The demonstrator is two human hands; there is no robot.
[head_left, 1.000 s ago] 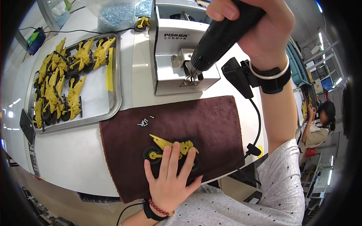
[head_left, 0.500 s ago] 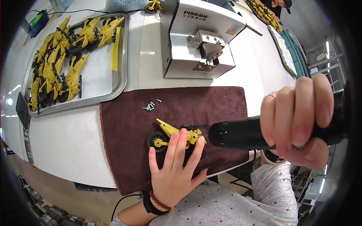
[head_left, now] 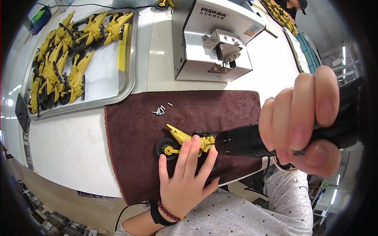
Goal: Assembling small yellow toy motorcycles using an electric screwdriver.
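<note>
A yellow and black toy motorcycle [head_left: 179, 135] lies on its side on a dark brown mat [head_left: 132, 149]. My left hand [head_left: 184, 179] rests on it from the near side, fingers stretched and spread, pressing it down and hiding part of it. My right hand [head_left: 301, 122] is wrapped round a black electric screwdriver [head_left: 240, 141], held almost level and pointing left. Its thin bit [head_left: 210, 144] meets the toy's front end, close to my left index fingertip. Several small silver screws [head_left: 159, 111] lie loose on the mat beyond the toy.
At the far left a metal tray [head_left: 128, 88] carries several similar yellow toy motorcycles [head_left: 80, 74]. A silver screw-feeding machine [head_left: 197, 51] stands behind the mat. More yellow parts [head_left: 277, 15] lie at the far right, near another person [head_left: 292, 6].
The screwdriver has shifted left, bringing its nose closer to the toy's front end. My left hand stays on the toy; the whole view has shifted slightly.
</note>
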